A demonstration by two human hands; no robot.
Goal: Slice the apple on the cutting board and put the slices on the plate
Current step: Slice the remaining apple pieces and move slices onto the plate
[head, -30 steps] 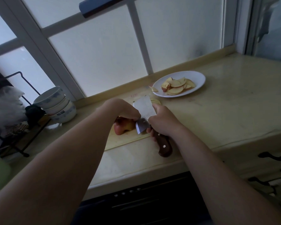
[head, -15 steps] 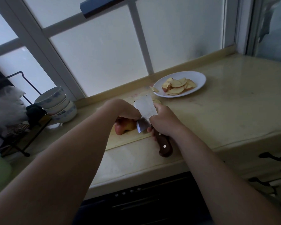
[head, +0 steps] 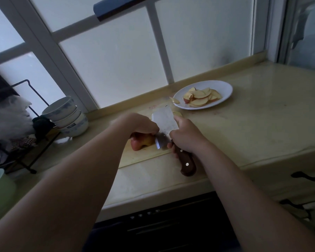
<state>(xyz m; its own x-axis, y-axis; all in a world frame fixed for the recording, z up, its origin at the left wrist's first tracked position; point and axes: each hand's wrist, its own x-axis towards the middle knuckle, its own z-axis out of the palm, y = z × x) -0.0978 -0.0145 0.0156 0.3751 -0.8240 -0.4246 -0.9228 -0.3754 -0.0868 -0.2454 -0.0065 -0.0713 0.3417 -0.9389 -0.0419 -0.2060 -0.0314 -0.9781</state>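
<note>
L hand [head: 138, 123] curled over apple [head: 141, 141], R hand [head: 185, 136] gripping cleaver [head: 165, 120] on board [head: 135, 158].

Both bare arms reach forward, meeting over the cutting board [head: 140, 157].
The left grip [head: 138, 124], knuckles up and fingers curled down, holds the apple [head: 141, 141] at the board's middle, its forearm coming in from the lower left. The right grip [head: 185, 137], just right of it at the board's near edge, wraps the cleaver handle [head: 186, 163], one finger stretched along the blade.
</note>
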